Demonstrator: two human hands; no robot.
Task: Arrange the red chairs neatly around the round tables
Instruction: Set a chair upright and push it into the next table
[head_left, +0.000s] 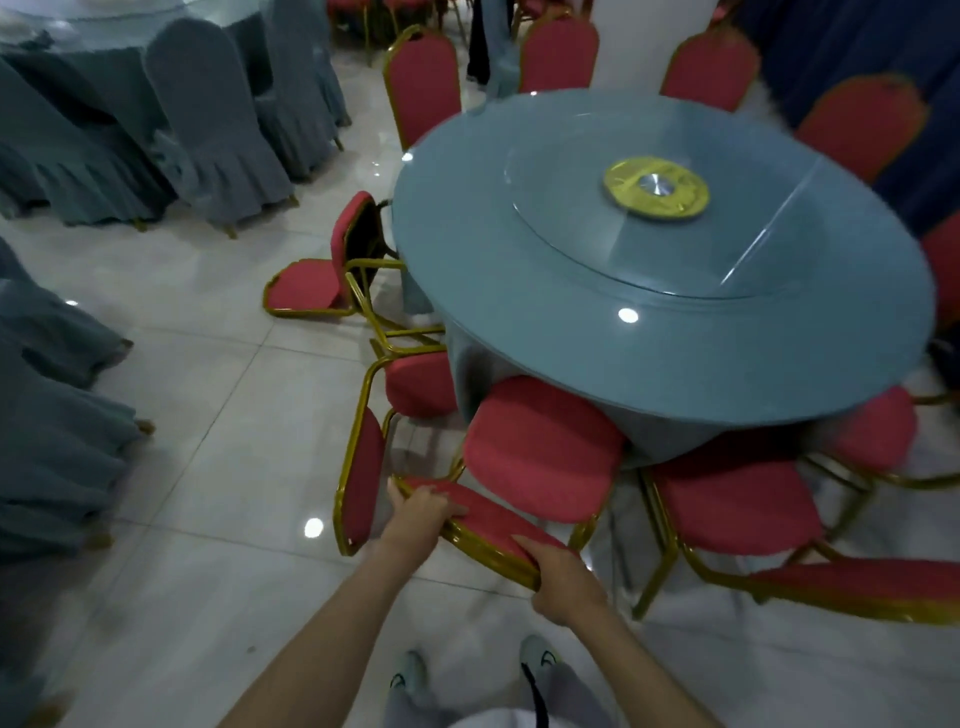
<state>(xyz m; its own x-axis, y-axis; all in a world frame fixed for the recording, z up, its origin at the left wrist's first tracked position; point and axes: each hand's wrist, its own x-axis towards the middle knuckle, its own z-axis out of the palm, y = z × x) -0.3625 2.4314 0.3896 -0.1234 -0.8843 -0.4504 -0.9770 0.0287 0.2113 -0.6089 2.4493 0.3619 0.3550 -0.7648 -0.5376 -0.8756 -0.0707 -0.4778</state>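
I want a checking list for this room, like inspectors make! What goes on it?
Surface: pale tiled floor, shiny with lamp reflections.
Job's things: round table with blue cloth and glass turntable; red chairs stand around it; tipped chair lies on the floor at its left.
Clutter: nothing seen.
Hands: left hand and right hand both grip the held chair by its backrest top.
Cables: nothing seen.
Surroundings: grey-covered chairs, upper left.
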